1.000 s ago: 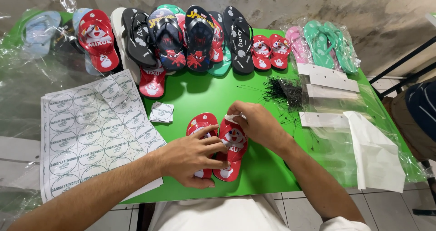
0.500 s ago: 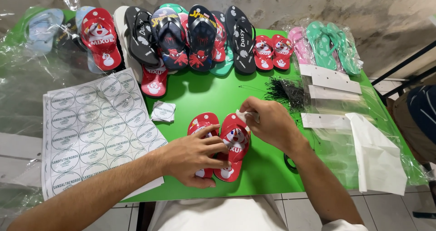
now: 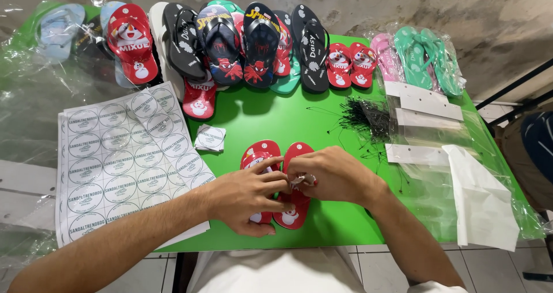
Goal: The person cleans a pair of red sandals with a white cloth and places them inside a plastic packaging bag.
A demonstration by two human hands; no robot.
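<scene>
- Head view, pair: two small red flip-flops (image 3: 279, 183) lie side by side, touching, on the green tabletop (image 3: 276, 117). Each long axis runs away from the person, toe ends pointing to the far edge, heels toward the person. The right sandal tilts slightly to the right at its toe.
- Head view, left hand (image 3: 245, 195): it lies across the middle of the pair, fingers curled and pressing on the straps, thumb below at the heel side. It grasps the left sandal's strap zone; most of that sandal is hidden under it.
- Head view, right hand (image 3: 334, 175): clenched over the strap of the right sandal, fingertips meeting the left hand's fingertips. A small white piece shows between the fingers; what it is cannot be told.
- Head view, surroundings: left of the left hand lies a white sheet of round stickers (image 3: 124, 154); a small stack of cut stickers (image 3: 210, 137) sits just beyond that hand. Beyond the right hand lies a pile of thin black ties (image 3: 366, 117); to its right, clear bags with white cards (image 3: 423, 106). Along the far edge stands a row of flip-flops (image 3: 242, 45) in several colours.
</scene>
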